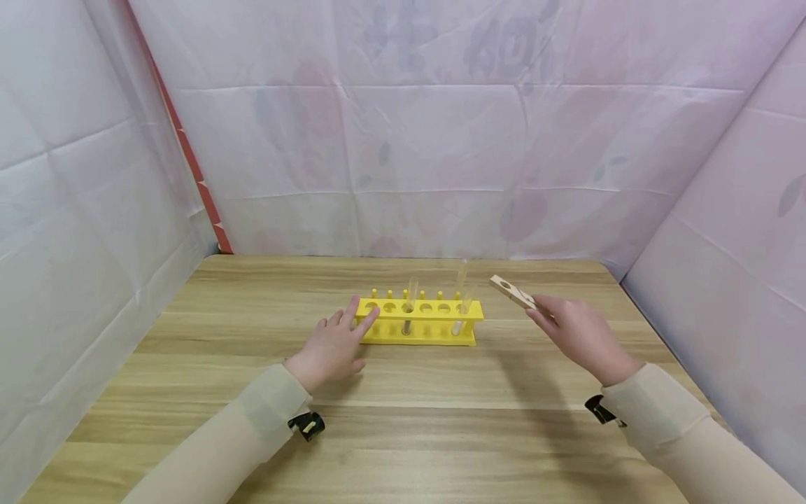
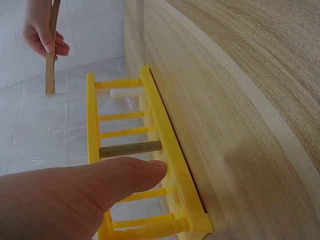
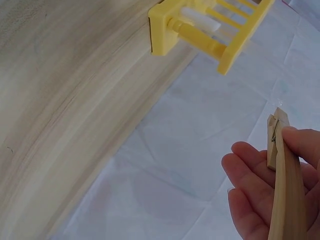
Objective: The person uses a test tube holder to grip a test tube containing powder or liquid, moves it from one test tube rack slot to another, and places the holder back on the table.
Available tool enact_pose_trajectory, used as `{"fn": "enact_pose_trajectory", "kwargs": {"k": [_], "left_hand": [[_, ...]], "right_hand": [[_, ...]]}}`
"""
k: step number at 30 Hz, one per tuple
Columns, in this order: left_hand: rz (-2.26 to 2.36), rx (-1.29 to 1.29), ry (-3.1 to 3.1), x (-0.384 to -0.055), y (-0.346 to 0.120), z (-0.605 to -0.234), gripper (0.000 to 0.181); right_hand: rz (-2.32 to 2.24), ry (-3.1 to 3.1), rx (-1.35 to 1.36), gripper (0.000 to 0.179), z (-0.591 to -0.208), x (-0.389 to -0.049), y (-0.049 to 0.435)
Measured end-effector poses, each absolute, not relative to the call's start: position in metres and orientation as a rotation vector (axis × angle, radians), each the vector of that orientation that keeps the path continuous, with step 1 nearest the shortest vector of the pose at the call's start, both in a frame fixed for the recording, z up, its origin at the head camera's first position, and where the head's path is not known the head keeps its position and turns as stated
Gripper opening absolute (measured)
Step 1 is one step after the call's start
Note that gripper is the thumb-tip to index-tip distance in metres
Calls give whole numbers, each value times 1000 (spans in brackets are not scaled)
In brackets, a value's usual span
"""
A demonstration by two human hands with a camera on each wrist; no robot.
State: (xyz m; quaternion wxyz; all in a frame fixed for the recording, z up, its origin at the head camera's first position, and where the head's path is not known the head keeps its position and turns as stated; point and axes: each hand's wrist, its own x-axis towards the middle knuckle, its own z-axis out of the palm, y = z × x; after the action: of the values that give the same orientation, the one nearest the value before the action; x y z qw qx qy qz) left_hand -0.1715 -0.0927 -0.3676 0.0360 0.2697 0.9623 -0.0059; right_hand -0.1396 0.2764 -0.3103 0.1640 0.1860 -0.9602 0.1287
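A yellow test tube rack (image 1: 415,340) stands on the table, holding a tube with dark contents (image 1: 406,326) near its middle and a tube with white contents (image 1: 457,326) at the right end. Another clear tube (image 1: 462,274) rises behind that end. My left hand (image 1: 327,350) lies at the rack's left end, two extended fingers over its top bar; its straight thumb (image 2: 125,177) overlaps the rack in the left wrist view. To the right, my right hand (image 1: 579,332) grips a wooden test tube clamp (image 1: 513,291) between thumb and fingers, its head pointing toward the rack, raised above the table.
The wooden table (image 1: 403,434) runs back to a pale patterned cloth wall (image 1: 428,154). Cloth sides also rise at left and right, with a red strip (image 1: 182,140) at the left corner. Short yellow pegs (image 1: 390,294) stand along the rack's back.
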Motion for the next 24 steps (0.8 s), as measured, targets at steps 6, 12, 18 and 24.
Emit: {"fn": "enact_pose_trajectory", "kwargs": {"k": [6,12,18,24], "left_hand": [[-12,827,2954,-171,-93,-368,88],[-9,815,2947,-172,-92,-369,88],[22,811,2945,-171,-92,-367,88],[0,806,2946,-172,-92,-368,88]], "right_hand": [[374,-2743,529,10,-309,-141,277],[354,-2731,542,11,-308,-141,276],[351,-2743,546,15,-305,-140,274],[350,-2759,545,17,-303,-140,272]]}}
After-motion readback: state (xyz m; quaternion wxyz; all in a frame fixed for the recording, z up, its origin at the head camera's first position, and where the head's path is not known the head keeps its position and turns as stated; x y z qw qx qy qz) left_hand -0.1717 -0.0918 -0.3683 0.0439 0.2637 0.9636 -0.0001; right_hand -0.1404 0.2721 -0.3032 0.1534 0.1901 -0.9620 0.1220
